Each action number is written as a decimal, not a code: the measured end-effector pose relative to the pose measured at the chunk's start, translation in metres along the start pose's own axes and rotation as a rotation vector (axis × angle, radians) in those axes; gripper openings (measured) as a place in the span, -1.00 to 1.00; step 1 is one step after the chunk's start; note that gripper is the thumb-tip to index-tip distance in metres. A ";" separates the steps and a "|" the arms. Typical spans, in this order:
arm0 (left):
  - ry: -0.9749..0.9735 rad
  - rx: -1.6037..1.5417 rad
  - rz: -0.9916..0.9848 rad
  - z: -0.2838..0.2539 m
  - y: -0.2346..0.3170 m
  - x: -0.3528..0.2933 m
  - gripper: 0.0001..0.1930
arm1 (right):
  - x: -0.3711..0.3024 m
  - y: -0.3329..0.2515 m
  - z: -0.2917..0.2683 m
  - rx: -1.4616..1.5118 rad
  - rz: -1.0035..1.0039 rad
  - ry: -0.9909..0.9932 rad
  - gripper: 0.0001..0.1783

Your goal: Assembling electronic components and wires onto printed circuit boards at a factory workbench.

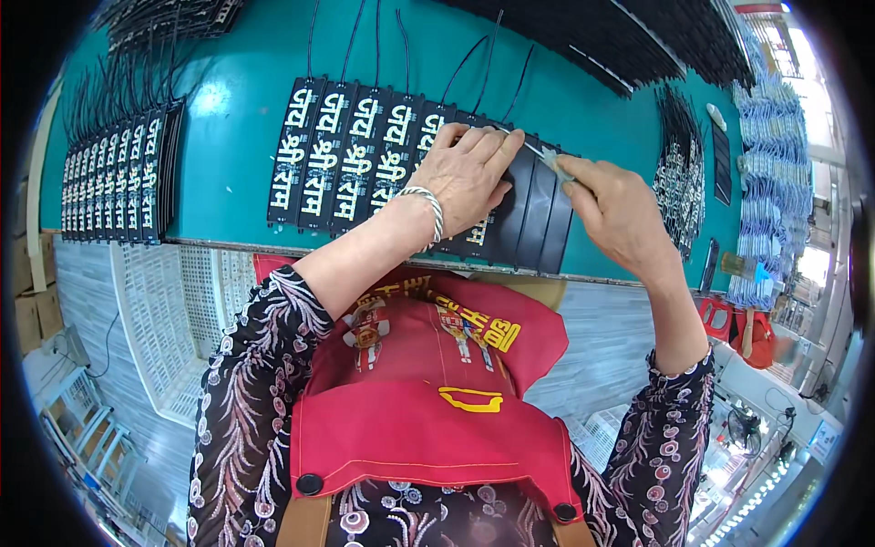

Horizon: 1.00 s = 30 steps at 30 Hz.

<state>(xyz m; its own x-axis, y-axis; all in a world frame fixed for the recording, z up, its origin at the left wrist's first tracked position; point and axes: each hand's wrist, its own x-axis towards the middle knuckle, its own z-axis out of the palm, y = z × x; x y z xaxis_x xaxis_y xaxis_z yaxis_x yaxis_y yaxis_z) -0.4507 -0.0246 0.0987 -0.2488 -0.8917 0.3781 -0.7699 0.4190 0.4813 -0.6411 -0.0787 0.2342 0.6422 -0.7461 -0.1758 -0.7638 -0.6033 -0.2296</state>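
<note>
Head | black strips [357, 155]: under left hand [463, 176], apparently touching

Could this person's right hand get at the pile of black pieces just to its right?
Probably yes: the pile lies close by and nothing visible stands between, though the right hand grips a slim tool, which it may have to set down first.

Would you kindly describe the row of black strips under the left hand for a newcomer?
Find the green table and go to the middle of its near edge. A row of black strips with pale lettering lies there. Unlike the other bunches, it has the left hand on it.
</note>
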 end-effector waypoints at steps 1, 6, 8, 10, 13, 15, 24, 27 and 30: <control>-0.005 -0.011 0.002 0.000 -0.001 0.000 -0.36 | 0.003 -0.001 -0.003 -0.004 0.016 -0.035 -0.69; -0.034 0.005 -0.016 0.005 -0.012 0.001 -0.33 | 0.032 -0.001 -0.013 0.064 0.057 -0.141 -0.71; -0.061 0.005 -0.027 0.008 -0.016 0.005 -0.27 | 0.046 0.006 -0.017 0.093 0.015 -0.134 -0.72; -0.094 0.016 -0.042 0.008 -0.021 0.012 -0.25 | 0.063 0.009 -0.025 0.041 -0.025 -0.191 -0.72; -0.065 0.009 -0.033 0.006 -0.022 0.017 -0.23 | 0.086 0.004 -0.041 -0.054 -0.025 -0.249 -0.71; -0.073 -0.021 -0.041 0.004 -0.017 0.025 -0.24 | 0.094 0.001 -0.053 -0.104 -0.004 -0.269 -0.71; -0.182 0.028 -0.111 -0.006 0.055 0.036 -0.08 | 0.022 0.030 -0.074 -0.174 0.003 -0.330 -0.73; -0.175 0.037 -0.068 -0.019 0.091 0.059 -0.17 | -0.039 0.065 -0.075 -0.065 0.134 -0.309 -0.68; -0.144 0.114 -0.021 -0.029 0.123 0.080 -0.26 | -0.093 0.110 -0.082 0.064 0.330 -0.175 -0.65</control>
<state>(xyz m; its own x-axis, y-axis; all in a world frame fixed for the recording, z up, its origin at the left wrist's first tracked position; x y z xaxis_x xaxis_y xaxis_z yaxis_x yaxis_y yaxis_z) -0.5482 -0.0392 0.2111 -0.3072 -0.9190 0.2473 -0.8356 0.3848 0.3920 -0.7900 -0.0991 0.3035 0.3681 -0.8346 -0.4098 -0.9293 -0.3159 -0.1913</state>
